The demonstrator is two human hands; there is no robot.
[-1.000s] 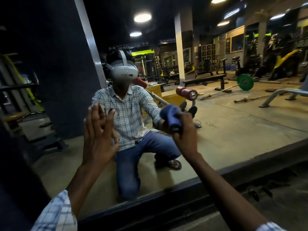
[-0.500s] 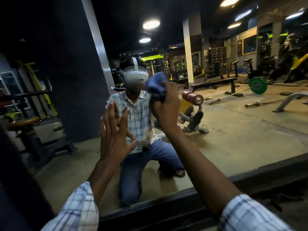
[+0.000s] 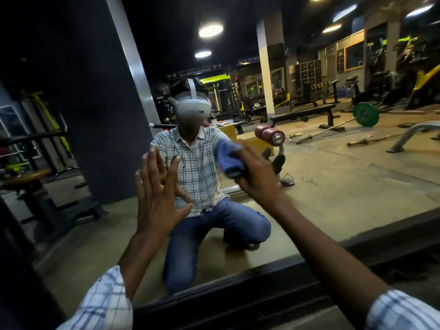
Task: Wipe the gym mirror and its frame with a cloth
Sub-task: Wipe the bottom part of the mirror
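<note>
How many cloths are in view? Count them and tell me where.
1: the blue cloth, gripped in the right hand against the mirror glass; the left hand is bare. Others may lie out of view.

Blurred cloth (image 3: 228, 160) half hidden behind right hand (image 3: 258, 178), mirror (image 3: 333, 184) cut off at top and right, frame (image 3: 238, 295) perhaps lost in dark lower left

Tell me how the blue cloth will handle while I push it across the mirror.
Likely floppy: the blue cloth bunches in soft folds under the right hand. Probably light, as that one hand alone holds it up.
</note>
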